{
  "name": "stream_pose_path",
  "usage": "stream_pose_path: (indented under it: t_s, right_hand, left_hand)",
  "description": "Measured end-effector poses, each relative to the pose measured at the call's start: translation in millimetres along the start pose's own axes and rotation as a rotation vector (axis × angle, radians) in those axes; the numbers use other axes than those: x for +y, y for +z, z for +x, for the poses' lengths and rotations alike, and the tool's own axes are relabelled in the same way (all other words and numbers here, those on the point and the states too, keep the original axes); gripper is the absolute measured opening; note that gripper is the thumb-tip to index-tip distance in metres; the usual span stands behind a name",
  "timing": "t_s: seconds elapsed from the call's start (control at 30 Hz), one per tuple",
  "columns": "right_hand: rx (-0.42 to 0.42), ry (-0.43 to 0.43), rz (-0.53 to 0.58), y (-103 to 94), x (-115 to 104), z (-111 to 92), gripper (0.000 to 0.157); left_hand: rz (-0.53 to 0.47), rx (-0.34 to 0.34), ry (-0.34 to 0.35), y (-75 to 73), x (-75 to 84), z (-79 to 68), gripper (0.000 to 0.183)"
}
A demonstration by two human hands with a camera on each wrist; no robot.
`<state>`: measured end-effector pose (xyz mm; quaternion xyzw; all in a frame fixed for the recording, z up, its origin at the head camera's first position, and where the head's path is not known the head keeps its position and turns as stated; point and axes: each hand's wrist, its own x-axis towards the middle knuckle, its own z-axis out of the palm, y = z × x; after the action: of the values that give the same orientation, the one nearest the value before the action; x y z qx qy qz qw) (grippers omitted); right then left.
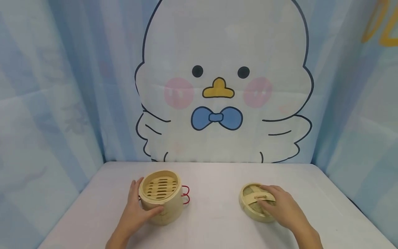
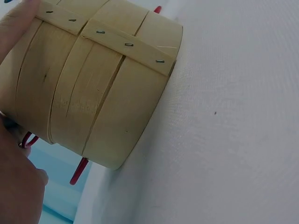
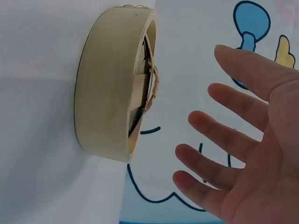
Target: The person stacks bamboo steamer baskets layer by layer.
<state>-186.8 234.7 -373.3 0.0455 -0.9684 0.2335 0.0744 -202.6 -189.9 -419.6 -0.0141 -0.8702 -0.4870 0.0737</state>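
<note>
Toward the left of the table in the head view stands a round bamboo steamer (image 1: 161,188), its slatted inner floor facing up. My left hand (image 1: 136,207) grips it from the left, thumb across the front and fingers round the far side. The left wrist view shows the stacked tiers of the steamer (image 2: 112,79) with stapled bands and red loops. On the right lies the bamboo steamer lid (image 1: 255,207), with a woven top and a small handle. Above it hovers my right hand (image 1: 284,209); the right wrist view shows its fingers (image 3: 224,128) extended and apart from the lid (image 3: 110,84).
A white cloth covers the table (image 1: 214,204), its back edge meeting a curtain (image 1: 217,145) printed with a cartoon bird. Blue and white curtains also stand along both sides. Red loops (image 1: 186,194) stick out from the steamer's right side, toward the middle of the table.
</note>
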Motion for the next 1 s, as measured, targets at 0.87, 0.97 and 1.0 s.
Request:
stream_pose_path:
  t_s: [0.87,0.97,1.0]
  right_hand:
    - [0.023,-0.037,0.077,32.2,38.4,19.1,0.03]
    - [0.035,-0.03,0.079,33.4,38.9,20.4,0.026]
    - [0.039,-0.03,0.076,33.8,39.1,21.1,0.025]
  left_hand:
    - [0.046,-0.009,-0.08,0.1,1.0,0.9,0.12]
    - [0.047,-0.008,-0.079,-0.5,2.4,0.7,0.12]
    - [0.048,-0.007,-0.079,-0.7,2.9,0.5,0.12]
